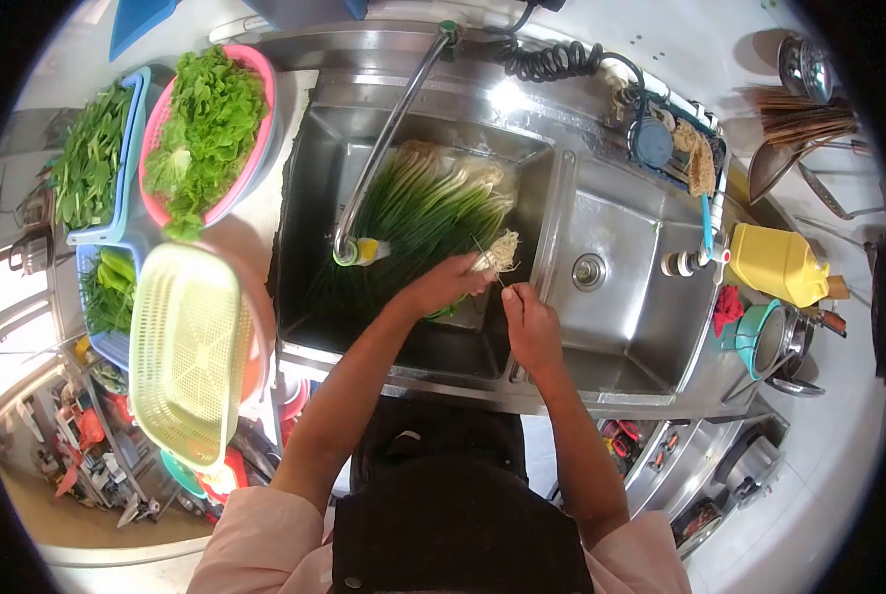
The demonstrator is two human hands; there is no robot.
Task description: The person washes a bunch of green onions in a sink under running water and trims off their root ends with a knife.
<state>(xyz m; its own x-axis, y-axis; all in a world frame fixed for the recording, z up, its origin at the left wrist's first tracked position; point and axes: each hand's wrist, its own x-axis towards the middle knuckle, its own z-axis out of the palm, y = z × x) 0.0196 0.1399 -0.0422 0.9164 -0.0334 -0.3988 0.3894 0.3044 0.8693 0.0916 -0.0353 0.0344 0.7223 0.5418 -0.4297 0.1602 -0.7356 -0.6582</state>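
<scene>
In the left sink basin lies a large heap of green onions (403,213), their white root ends toward the back and right. My left hand (450,285) is closed around a small bunch of green onions (502,253), with the pale, stringy roots sticking out past the fingers to the right. Just below those roots, my right hand (532,327) is closed in a pinch. A thin strand seems to run from its fingertips up to the bunch; its exact kind is too small to tell.
A faucet (388,139) arches over the left basin. To the right is a second basin (611,317) with a drain. Leafy lettuce fills a pink basket (270,79) at left, near a pale yellow basket (146,396). A yellow jug (775,265) stands at right.
</scene>
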